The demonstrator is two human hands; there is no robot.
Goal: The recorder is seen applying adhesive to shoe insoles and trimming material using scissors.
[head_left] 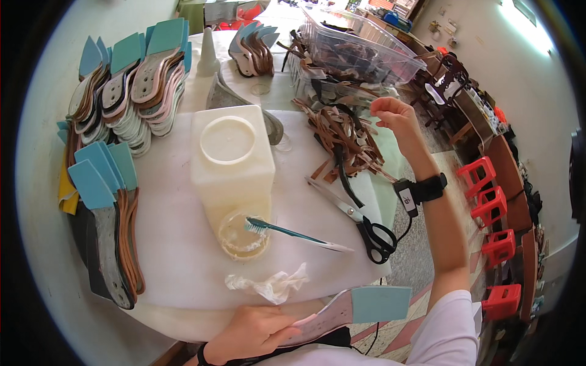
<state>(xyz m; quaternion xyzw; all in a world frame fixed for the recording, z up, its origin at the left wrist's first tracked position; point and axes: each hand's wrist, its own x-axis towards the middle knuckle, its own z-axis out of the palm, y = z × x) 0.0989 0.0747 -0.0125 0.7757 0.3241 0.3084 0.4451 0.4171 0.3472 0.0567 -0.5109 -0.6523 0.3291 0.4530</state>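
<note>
Two poses show: left grip (pixel 253 331) low, closed on a blue-ended piece (pixel 339 312); right grip (pixel 397 116) raised, loosely curled, contents unclear.

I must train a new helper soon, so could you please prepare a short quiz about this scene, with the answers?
1. True or false: the right hand is holding the scissors.

2. Choose one. The left hand is touching:
A) the white jug
B) the blue-ended insole
C) the pile of strips

3. Count: how many red stools stand along the right side of the picture?

Key
1. False; the scissors lie on the table, and the right hand is raised away from them.
2. B
3. Four
</note>
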